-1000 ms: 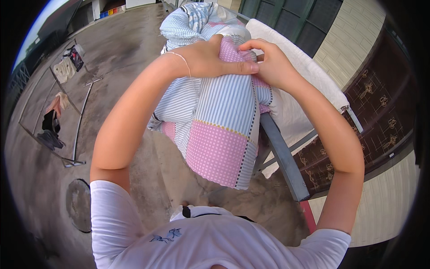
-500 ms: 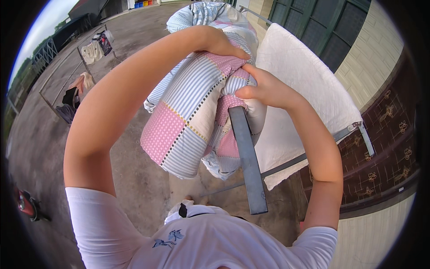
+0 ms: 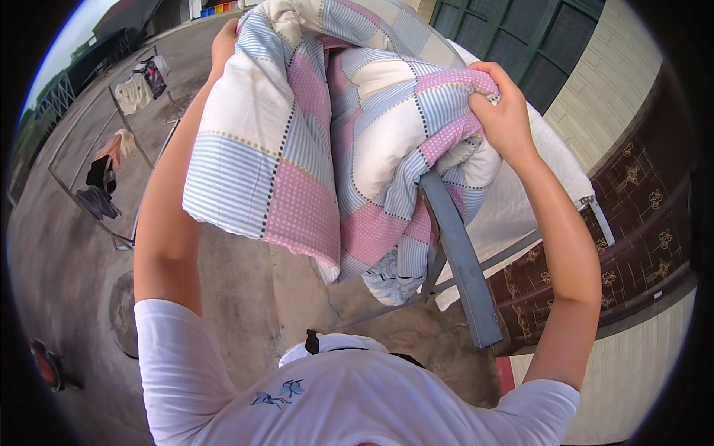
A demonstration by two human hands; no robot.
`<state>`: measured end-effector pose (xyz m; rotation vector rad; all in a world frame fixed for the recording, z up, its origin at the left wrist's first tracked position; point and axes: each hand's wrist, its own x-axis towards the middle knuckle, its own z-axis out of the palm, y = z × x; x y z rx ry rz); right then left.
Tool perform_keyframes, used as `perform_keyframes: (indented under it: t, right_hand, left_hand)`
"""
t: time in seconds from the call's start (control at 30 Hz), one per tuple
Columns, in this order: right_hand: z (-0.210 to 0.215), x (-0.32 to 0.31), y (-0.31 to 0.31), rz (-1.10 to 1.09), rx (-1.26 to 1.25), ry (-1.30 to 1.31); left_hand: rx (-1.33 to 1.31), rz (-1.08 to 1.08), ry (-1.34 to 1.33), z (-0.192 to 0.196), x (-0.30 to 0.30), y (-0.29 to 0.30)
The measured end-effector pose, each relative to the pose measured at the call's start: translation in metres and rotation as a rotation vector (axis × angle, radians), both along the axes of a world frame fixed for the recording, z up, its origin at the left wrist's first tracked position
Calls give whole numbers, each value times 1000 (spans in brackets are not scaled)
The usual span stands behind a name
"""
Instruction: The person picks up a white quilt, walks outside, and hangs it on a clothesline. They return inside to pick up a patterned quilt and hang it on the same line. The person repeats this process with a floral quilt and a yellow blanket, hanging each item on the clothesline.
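A thick quilt with pink dotted, blue striped and white squares hangs in heavy folds over a grey metal bar. My left hand holds its far left edge; the fingers are mostly hidden behind the cloth. At the right, my right hand pinches a pink corner fold between thumb and fingers. The bar's near end sticks out from under the quilt on the right, below my right hand. Between my two hands the quilt sags open, showing its inner folds.
A white cloth hangs on the rack to the right, near a brown patterned cloth. Green-framed windows sit in the wall behind. Off to the left stands a metal clothes rack with garments. A red object lies at the lower left.
My hands were close together on the bundled quilt; now they are wide apart, left hand farther left and away, right hand farther right. The quilt has spread open between them.
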<state>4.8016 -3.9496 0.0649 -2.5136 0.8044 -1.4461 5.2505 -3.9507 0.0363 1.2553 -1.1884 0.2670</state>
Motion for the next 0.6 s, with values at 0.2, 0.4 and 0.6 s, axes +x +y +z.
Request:
perform_keyframes:
  t: [0.2,0.4,0.6]
  right_hand:
    - [39,-111,-63,-283,-93,-131]
    - [-28,-169,-67,-324,674,972]
    - [10,6,-1,-236,757,626]
  left_hand:
    - [-208,-247,390,-71,-16,49]
    - [308,-229,127,-218,-62,55]
    - [368,-424,132,-258,-148,42]
